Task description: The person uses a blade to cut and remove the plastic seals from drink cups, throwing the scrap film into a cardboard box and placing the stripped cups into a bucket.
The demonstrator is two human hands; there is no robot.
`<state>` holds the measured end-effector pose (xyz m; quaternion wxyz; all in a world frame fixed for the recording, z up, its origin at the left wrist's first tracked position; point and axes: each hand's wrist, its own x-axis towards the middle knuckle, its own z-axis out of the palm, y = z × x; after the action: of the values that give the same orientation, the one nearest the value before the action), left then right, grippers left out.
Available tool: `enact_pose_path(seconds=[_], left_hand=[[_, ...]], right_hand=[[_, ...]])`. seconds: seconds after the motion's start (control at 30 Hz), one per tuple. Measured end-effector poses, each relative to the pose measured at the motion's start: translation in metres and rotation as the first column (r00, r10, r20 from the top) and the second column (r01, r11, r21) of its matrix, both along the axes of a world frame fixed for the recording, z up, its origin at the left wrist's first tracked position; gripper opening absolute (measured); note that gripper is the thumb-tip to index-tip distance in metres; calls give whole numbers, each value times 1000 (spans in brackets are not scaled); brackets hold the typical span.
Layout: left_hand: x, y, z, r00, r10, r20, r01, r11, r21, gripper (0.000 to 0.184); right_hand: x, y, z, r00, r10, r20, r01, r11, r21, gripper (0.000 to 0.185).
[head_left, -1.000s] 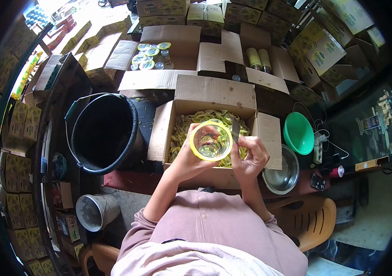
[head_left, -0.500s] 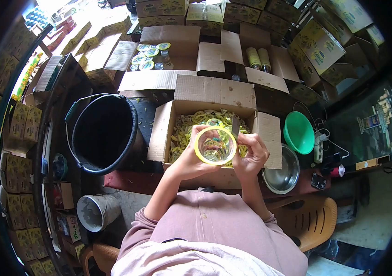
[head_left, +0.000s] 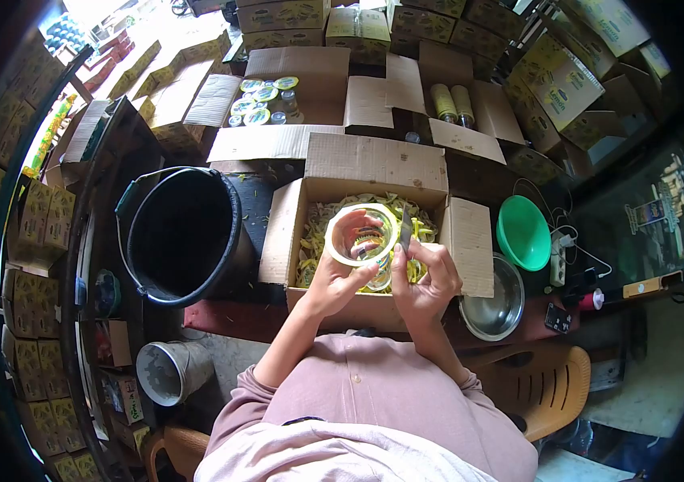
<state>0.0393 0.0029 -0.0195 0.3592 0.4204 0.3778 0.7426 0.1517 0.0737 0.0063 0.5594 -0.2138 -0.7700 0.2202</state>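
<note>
My left hand is wrapped round a clear cup with a pale yellow rim, its wide round end towards me. Through its wall my fingers show. In my right hand, a small knife is pinched, blade pointing up, beside the right side of the cup's rim. Both hands are over an open cardboard box, filled with thin yellow-green strips. A round yellow-edged piece shows below the cup, near my right thumb; whether it belongs to the cup I cannot tell.
A large black bucket stands to the left, a grey bucket lower down. On the right are a green bowl, a metal bowl and a phone. Behind, one carton holds lidded cups, another two cylindrical containers.
The cup has moved slightly left and up and is tilted differently, with its rim looking paler. My right hand and the knife have shifted slightly down and left.
</note>
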Motion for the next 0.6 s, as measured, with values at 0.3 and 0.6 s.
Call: enact_pose_path(seconds=[0.3,0.6], left_hand=[[4,1,3,995,62,-75,-65,997,-41,61],[0,-4,3,943,71,-324,-109,989,-101,62]], right_hand=[[-1,-4,1,1000,-18,0,18,999,30,18],[-1,6,5,1000,-5,-1,5,1000,25,21]])
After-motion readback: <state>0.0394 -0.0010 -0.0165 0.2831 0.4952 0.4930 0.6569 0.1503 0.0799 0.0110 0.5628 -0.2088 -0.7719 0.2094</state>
